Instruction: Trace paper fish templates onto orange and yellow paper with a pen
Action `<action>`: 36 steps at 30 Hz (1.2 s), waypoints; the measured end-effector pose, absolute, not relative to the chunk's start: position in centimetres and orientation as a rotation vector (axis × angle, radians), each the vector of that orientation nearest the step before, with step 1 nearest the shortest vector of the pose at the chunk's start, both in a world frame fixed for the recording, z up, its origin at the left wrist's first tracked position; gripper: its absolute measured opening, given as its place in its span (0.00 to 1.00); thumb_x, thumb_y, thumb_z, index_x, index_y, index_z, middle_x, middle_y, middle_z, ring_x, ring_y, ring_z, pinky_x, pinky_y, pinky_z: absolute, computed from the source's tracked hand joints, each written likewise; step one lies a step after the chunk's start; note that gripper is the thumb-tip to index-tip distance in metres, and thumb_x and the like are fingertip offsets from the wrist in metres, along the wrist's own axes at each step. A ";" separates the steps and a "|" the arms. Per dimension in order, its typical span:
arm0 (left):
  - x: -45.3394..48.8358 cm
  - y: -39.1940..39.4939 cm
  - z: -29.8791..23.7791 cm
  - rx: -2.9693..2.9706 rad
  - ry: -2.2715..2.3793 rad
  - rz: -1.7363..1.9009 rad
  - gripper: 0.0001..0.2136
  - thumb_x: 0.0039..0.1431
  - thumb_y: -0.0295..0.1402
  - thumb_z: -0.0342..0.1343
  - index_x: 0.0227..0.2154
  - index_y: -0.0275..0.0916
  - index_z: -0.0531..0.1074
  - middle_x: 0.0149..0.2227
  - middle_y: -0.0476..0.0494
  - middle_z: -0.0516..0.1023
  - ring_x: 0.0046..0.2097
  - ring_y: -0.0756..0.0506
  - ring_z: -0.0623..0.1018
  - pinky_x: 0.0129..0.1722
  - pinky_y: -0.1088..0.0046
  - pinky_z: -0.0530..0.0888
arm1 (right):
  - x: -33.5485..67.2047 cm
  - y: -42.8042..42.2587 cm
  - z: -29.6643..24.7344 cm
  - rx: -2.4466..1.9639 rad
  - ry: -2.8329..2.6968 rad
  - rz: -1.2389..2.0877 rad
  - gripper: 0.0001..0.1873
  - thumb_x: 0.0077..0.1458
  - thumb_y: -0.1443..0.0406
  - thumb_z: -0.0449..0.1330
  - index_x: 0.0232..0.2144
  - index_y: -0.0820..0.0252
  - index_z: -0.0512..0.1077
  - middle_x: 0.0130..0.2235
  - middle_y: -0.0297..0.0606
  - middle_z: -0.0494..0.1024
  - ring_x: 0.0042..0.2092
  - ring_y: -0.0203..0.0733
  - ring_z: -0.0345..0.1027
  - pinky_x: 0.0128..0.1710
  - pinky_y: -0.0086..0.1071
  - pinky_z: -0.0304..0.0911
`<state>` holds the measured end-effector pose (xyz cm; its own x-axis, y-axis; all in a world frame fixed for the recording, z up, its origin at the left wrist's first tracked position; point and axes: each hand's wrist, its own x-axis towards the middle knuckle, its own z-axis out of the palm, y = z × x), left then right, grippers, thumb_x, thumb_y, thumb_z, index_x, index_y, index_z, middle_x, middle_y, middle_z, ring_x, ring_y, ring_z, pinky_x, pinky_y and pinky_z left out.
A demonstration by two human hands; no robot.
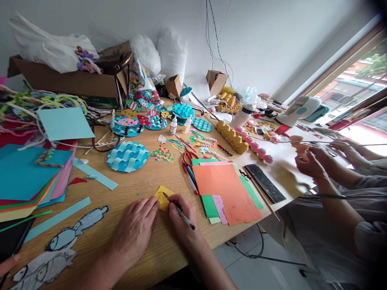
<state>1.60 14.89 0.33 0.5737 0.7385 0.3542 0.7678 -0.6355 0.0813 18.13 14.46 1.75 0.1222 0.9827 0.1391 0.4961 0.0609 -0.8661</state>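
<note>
A small piece of yellow paper (163,204) lies on the wooden table in front of me. My left hand (136,223) rests flat, its fingertips on the paper's left edge. In my right hand (185,213) is a pen (188,222), its tip touching the yellow paper. Just right of my right hand, several markers (190,177) lie beside a stack topped by an orange sheet (220,189). Red-handled scissors (190,158) sit behind them. Left of my left hand are paper fish cutouts (63,237) and a light blue strip (59,219).
A blue woven-paper disc (127,156) and confetti-like paper bits (162,155) lie ahead, with two glue bottles (173,125) behind. Coloured sheets (27,173) are piled at left. On the right, another person's hands (314,163) hold a pinkish piece. A finger (9,264) shows at lower left.
</note>
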 end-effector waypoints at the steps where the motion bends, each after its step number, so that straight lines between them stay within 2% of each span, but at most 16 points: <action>1: 1.6 14.9 0.4 -2.714 -1.298 -0.552 0.18 0.59 0.23 0.42 0.49 0.37 0.70 0.51 0.41 0.75 0.49 0.41 0.72 0.49 0.61 0.69 | 18.2 14.5 1.8 -1.557 -1.500 0.735 0.11 0.48 0.69 0.51 0.32 0.58 0.72 0.27 0.34 0.76 0.30 0.38 0.69 0.32 0.30 0.64; 36: 1.6 14.9 0.2 -2.707 -1.276 -0.567 0.18 0.59 0.23 0.42 0.49 0.35 0.70 0.51 0.40 0.75 0.48 0.41 0.72 0.49 0.61 0.68 | 18.1 14.5 2.1 -1.563 -1.511 0.771 0.10 0.49 0.69 0.51 0.31 0.59 0.71 0.27 0.35 0.75 0.29 0.38 0.69 0.30 0.30 0.62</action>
<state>1.58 14.89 0.19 0.5805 0.7251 0.3704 0.7608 -0.6452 0.0708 18.08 14.51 2.12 0.0960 0.9896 0.1073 0.4940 0.0462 -0.8683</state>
